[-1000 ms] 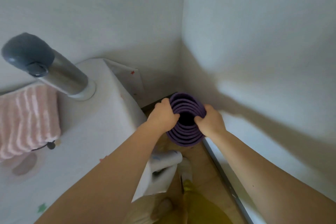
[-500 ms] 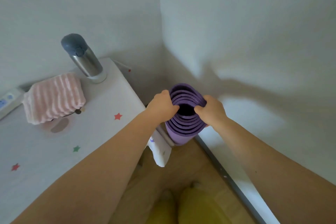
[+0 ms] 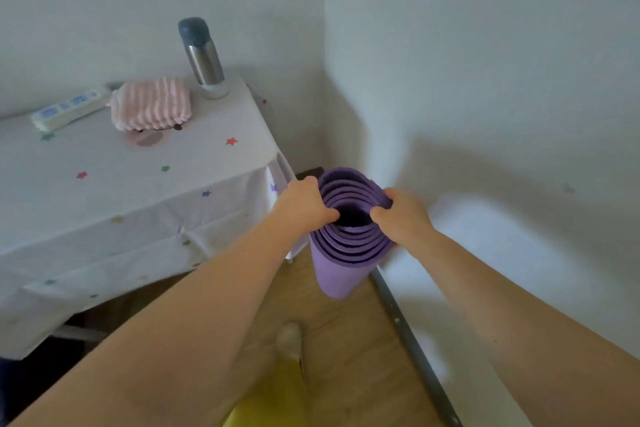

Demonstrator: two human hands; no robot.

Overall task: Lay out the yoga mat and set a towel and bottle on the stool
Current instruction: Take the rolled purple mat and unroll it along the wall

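Gripping the rolled mat (image 3: 341,263) at frame centre, we clench left hand (image 3: 301,206) and right hand (image 3: 403,218) on its top rim; towel (image 3: 152,103) and bottle (image 3: 204,57) upper left on table (image 3: 138,191).

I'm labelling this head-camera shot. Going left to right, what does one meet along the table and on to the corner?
Power strip → pink towel → steel bottle → left hand → rolled purple yoga mat → right hand.

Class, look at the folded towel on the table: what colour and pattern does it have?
The towel is pink with white ribbed stripes, seen in the head view.
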